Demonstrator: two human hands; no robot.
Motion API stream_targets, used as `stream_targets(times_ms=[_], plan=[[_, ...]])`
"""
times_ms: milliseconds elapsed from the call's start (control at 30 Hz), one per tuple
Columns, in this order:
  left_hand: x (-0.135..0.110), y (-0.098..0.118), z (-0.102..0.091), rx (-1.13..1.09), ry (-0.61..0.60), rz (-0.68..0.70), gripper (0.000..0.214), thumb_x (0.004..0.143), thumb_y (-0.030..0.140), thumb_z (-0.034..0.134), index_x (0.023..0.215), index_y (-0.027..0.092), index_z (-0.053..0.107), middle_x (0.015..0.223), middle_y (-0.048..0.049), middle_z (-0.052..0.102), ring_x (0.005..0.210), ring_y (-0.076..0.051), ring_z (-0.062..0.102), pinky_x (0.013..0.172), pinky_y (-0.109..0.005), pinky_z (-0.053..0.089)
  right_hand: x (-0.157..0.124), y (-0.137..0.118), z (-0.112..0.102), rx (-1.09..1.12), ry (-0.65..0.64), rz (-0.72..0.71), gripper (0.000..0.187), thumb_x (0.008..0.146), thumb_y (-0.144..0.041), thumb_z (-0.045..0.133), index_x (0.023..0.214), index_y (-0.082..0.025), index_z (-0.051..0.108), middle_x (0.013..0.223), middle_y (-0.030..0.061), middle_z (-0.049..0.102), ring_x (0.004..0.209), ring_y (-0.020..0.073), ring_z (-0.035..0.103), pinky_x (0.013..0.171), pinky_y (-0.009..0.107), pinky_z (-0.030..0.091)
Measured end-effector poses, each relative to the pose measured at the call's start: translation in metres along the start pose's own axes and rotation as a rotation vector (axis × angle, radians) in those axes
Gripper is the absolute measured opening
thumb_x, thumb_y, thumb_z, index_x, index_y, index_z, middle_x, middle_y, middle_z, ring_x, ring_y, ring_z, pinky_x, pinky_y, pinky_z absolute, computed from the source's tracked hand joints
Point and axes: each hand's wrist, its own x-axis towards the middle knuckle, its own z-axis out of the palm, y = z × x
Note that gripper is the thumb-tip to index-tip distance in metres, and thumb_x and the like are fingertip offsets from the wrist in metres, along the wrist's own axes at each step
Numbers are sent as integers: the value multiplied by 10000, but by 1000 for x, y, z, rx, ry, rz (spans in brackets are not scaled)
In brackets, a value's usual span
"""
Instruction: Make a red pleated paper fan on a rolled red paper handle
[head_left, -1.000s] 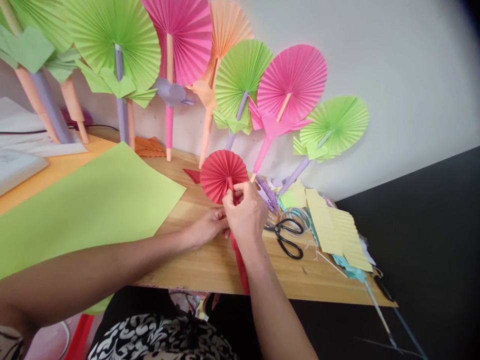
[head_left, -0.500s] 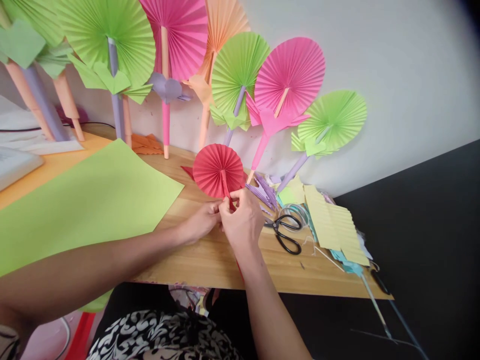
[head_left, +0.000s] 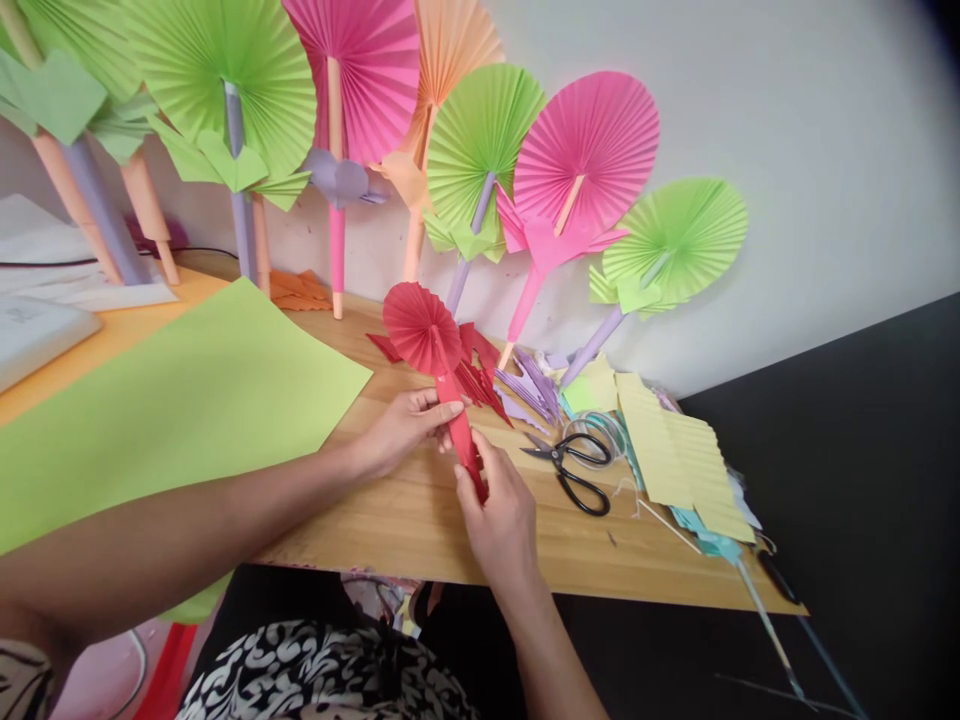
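A small red pleated paper fan point(head_left: 421, 328) is held up over the table, its round head tilted to the left and its red paper handle running down toward me. My left hand point(head_left: 420, 425) pinches the upper part of the handle, thumb on top. Lower down, my right hand point(head_left: 495, 500) has its fingers closed round the handle's bottom end. Behind the fan lie red folded paper pieces point(head_left: 480, 375). To the right of my right hand, black-handled scissors point(head_left: 577, 460) lie open on the wood.
A large green paper sheet point(head_left: 187, 400) covers the table's left side. Finished fans in green, pink point(head_left: 589, 140) and orange lean on the wall. At right are purple pleated scraps point(head_left: 529, 385), a coil of clear cord point(head_left: 611, 435), yellow pleated paper point(head_left: 679, 450) and a thin stick point(head_left: 769, 625).
The fan head has turned and tilted left, uncovering red pieces behind it. My right hand has slid down to the handle's lower end, while my left hand has moved slightly onto its upper part.
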Motion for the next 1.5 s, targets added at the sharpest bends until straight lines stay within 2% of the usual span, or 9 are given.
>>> stream_targets(times_ms=[133, 233, 367, 567, 767, 933, 1133, 1367, 1500], plan=[[0, -2, -2, 13, -39, -8, 365, 836, 489, 656, 769, 134, 606, 666, -17, 593, 609, -118, 526, 624, -257, 420, 3, -5, -2, 377, -9, 232, 367, 906, -323, 525, 1239, -218, 640, 1037, 101, 711, 827, 211, 653, 627, 308, 530], [2, -4, -5, -22, -69, 15, 363, 859, 507, 621, 819, 147, 615, 692, -3, 562, 649, -119, 517, 634, -252, 405, 5, -7, -6, 802, -120, 476, 330, 880, -399, 586, 1120, -199, 693, 829, 60, 695, 552, 126, 545, 415, 225, 406], [3, -2, -5, -25, -12, -12, 356, 793, 492, 700, 788, 143, 626, 683, 13, 540, 643, -106, 485, 641, -245, 384, 4, -6, -2, 1048, -148, 575, 282, 830, -402, 673, 989, -173, 713, 706, 21, 649, 459, 64, 430, 385, 186, 340], [2, 3, -2, 15, 90, -12, 363, 686, 446, 792, 701, 134, 606, 622, 32, 522, 584, -83, 438, 583, -223, 337, -2, -3, 9, 1124, -127, 589, 270, 814, -369, 683, 1016, -191, 709, 882, 59, 697, 581, 92, 504, 391, 168, 371], [3, 2, -1, -5, 108, -2, 386, 653, 446, 821, 681, 132, 598, 604, 34, 524, 556, -75, 428, 561, -221, 332, -4, -3, 13, 1129, -144, 606, 280, 823, -402, 694, 995, -181, 714, 710, 21, 648, 503, 77, 451, 376, 163, 350], [4, 1, -2, -188, 41, -77, 405, 690, 469, 800, 864, 142, 637, 713, 8, 588, 599, -94, 507, 596, -241, 376, -4, 0, 15, 1191, -140, 613, 248, 827, -375, 696, 994, -192, 705, 771, 37, 660, 497, 74, 427, 356, 153, 320], [4, 0, -4, -171, 40, -28, 313, 745, 422, 772, 806, 138, 655, 693, 12, 570, 628, -94, 492, 631, -237, 379, -4, -1, 14, 1230, -143, 622, 232, 812, -378, 712, 947, -189, 708, 716, 26, 645, 490, 73, 419, 358, 149, 324], [8, 6, -6, -293, 202, 62, 244, 775, 344, 745, 859, 154, 617, 825, -17, 620, 742, -127, 559, 638, -248, 413, -6, -1, 15, 1223, -133, 613, 197, 823, -363, 699, 918, -191, 700, 679, 15, 622, 494, 79, 422, 367, 161, 315], [10, 10, -9, -281, 220, 96, 228, 764, 321, 742, 817, 135, 621, 795, -34, 634, 717, -133, 559, 627, -258, 410, -7, -1, 17, 1206, -154, 592, 189, 837, -363, 685, 912, -191, 696, 636, 1, 598, 476, 75, 405, 370, 164, 297]])
